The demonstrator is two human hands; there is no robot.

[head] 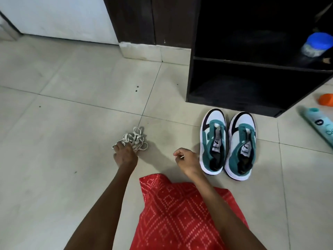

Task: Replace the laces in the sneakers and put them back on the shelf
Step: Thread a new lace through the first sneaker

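- This looks like a room in somebody's home, most likely an entry or a bedroom corner.
- The floor [72, 123] is laid with large pale glazed tiles with thin dark grout lines, and a matching tile skirting [144, 51] runs along the base of the wall.
- A plain pale wall [63, 15] meets dark wooden panelling [144, 18], either a door frame or a wardrobe side.
- A low black shelf unit [252, 64] stands on the floor, with a blue-lidded jar [317, 45] on its upper shelf.
- A pair of teal-and-white sneakers [239, 147] sits just in front of the unit, with a heap of white laces [137, 138] off to the left.
- A teal toiletry bottle [317, 123] lies on the tiles.
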